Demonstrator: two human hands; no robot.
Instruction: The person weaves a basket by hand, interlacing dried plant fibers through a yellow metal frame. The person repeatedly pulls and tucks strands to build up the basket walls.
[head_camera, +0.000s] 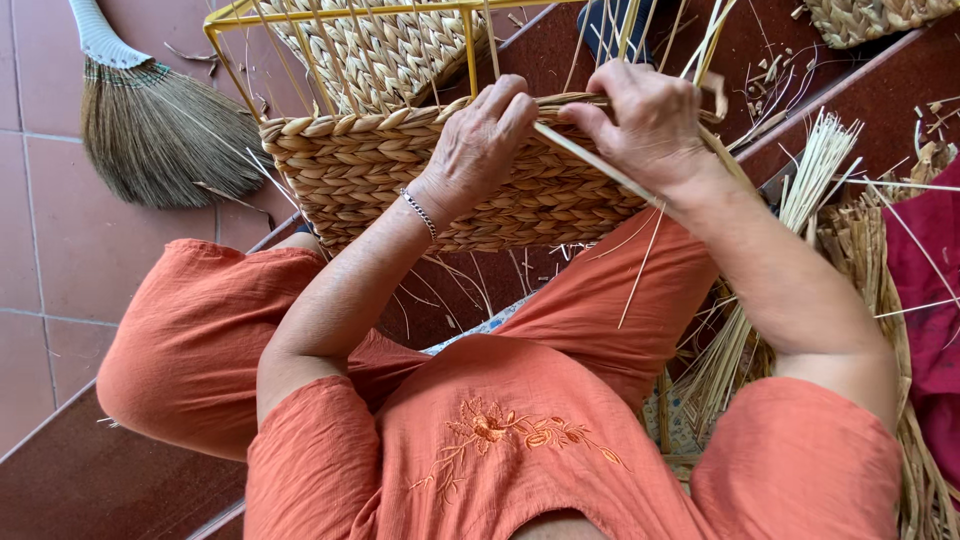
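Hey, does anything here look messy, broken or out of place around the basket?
Nothing looks broken. The woven basket sits tilted across the lap while both hands, left hand and right hand, work its rim. Loose straw bits lie scattered on the dark step, and a broom lies on the tiles.

We see a floor of large reddish-brown tiles (40, 250) with pale grout lines, lit by even, soft daylight. A dark maroon step (90, 480) runs diagonally across the scene — its edge trimmed with a lighter strip. At the upper left a grass broom (160, 140) with a pale wrapped handle lies on the tiles. Dry straw scraps (770, 90) are scattered over the upper right of the floor, and a second woven basket (870, 18) shows at the top right corner — only partly in view.
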